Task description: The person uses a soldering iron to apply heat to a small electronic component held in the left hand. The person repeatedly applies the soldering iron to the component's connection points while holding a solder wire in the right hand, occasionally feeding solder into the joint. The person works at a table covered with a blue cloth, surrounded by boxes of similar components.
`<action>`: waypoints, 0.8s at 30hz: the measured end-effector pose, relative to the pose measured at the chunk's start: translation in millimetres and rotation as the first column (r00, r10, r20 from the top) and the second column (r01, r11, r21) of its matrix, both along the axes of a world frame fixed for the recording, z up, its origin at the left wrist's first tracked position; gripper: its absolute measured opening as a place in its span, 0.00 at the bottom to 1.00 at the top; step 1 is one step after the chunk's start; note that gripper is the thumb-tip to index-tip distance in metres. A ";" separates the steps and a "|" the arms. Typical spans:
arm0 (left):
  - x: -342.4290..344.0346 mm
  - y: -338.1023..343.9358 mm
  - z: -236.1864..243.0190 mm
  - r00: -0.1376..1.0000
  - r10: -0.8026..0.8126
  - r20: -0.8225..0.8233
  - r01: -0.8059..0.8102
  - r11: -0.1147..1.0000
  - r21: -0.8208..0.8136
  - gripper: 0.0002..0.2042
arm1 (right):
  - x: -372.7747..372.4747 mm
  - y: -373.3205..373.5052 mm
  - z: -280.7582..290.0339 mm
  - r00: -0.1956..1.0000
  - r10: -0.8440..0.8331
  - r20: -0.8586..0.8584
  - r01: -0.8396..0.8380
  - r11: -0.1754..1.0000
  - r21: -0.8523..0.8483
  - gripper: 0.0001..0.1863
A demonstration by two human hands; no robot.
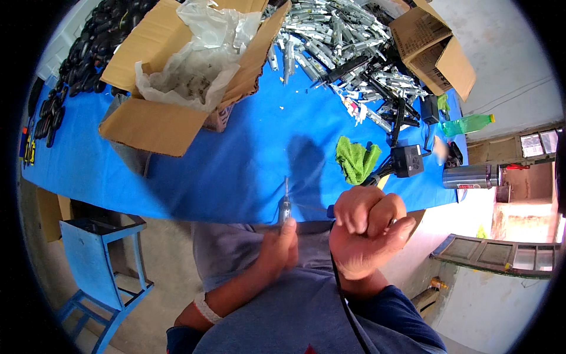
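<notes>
Blue cloth [236, 171] bears a printed carton [425, 44]; left hand [276, 251] grips a slim tool [286, 207], right hand [365, 236] curled, contents unclear.

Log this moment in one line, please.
left hand: holds slim grey piece | right hand: curled shut, contents unclear | on blue cloth: green rag, open cardboard box, grey heap

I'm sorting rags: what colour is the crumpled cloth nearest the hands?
The cloth is bright green, showing best in the head view.
</notes>
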State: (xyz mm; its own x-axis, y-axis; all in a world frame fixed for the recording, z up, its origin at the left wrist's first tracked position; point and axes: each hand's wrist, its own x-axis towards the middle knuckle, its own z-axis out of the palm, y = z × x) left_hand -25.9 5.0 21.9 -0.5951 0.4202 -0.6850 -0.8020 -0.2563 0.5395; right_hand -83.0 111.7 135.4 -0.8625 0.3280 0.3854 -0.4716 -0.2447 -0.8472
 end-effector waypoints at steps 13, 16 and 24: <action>2.2 -4.7 2.9 0.996 0.009 0.092 -0.016 0.997 0.073 0.24 | -53.7 24.4 9.7 0.636 0.772 0.015 -0.771 0.636 -0.023 0.29; 0.0 -4.7 7.0 0.999 0.001 0.035 -0.003 0.999 0.047 0.26 | -61.0 34.8 0.6 0.723 0.683 0.102 -0.672 0.730 -0.124 0.25; 1.0 -1.7 2.5 1.000 0.026 0.017 -0.026 0.999 0.041 0.25 | -13.6 28.7 -1.8 0.988 0.121 0.096 -0.134 0.982 0.137 0.20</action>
State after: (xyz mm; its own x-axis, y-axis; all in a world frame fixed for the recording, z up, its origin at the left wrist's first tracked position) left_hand -24.8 3.2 24.5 -0.5949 0.4326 -0.6775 -0.8036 -0.2990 0.5147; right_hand -96.6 140.4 133.5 -0.9260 0.1602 0.3417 -0.3671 -0.1723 -0.9141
